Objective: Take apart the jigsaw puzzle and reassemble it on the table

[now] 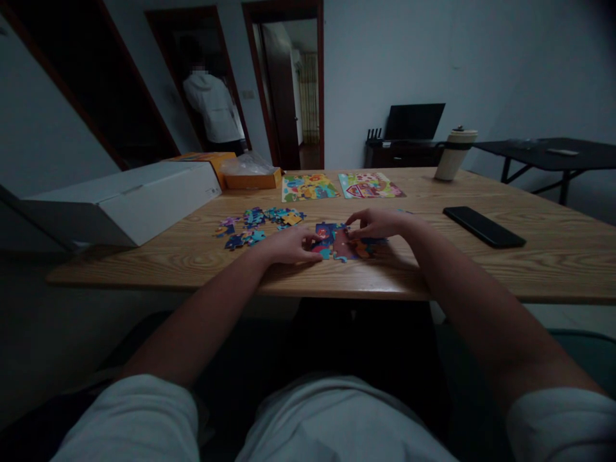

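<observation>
A partly joined jigsaw puzzle (pixel 342 244) in dark blue, brown and teal lies near the front edge of the wooden table. My left hand (pixel 292 246) is at its left side, with curled thumb and fingers gripping the edge pieces. From the upper right, my right hand (pixel 378 223) reaches over the puzzle and pinches at a piece near its top middle; the fingers partly cover that piece. Left of my hands is a loose heap of blue, teal and purple jigsaw pieces (pixel 254 218), some overlapping.
Two colourful puzzle pictures (pixel 308 187) lie farther back. A white box (pixel 158 192) and an orange box (pixel 253 179) with clear plastic stand left. To the right are a black phone (pixel 482 226) and a cream tumbler (pixel 452 157). A person (pixel 212 106) stands in a doorway.
</observation>
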Demonstrator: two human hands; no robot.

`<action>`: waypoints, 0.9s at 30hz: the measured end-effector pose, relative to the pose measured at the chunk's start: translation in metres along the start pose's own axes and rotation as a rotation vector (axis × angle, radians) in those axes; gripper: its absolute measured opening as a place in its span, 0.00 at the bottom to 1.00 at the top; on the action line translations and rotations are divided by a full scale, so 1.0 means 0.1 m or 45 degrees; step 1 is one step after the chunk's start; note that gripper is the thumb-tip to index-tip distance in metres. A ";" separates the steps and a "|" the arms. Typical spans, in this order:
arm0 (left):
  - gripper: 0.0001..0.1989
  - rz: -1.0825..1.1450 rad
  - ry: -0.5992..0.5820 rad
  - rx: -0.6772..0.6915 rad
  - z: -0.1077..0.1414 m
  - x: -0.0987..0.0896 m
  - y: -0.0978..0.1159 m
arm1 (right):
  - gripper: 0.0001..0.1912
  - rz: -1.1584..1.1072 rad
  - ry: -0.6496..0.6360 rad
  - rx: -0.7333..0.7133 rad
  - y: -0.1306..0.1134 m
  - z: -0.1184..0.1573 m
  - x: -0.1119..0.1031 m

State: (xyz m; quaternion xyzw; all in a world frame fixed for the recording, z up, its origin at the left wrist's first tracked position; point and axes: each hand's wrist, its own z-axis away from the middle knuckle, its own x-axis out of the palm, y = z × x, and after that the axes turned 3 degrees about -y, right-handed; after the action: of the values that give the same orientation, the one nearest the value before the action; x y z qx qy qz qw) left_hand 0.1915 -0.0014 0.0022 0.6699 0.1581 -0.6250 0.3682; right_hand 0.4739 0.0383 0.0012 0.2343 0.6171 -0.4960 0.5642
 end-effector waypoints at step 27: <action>0.28 -0.185 0.178 0.123 -0.03 0.13 0.03 | 0.33 0.010 -0.120 -0.009 -0.04 0.01 0.01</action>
State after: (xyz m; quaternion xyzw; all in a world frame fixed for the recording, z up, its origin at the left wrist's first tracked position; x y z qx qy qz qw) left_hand 0.1981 -0.0045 -0.0095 0.7156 0.2015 -0.6086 0.2773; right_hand 0.4706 0.0358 0.0012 0.2109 0.5907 -0.5021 0.5954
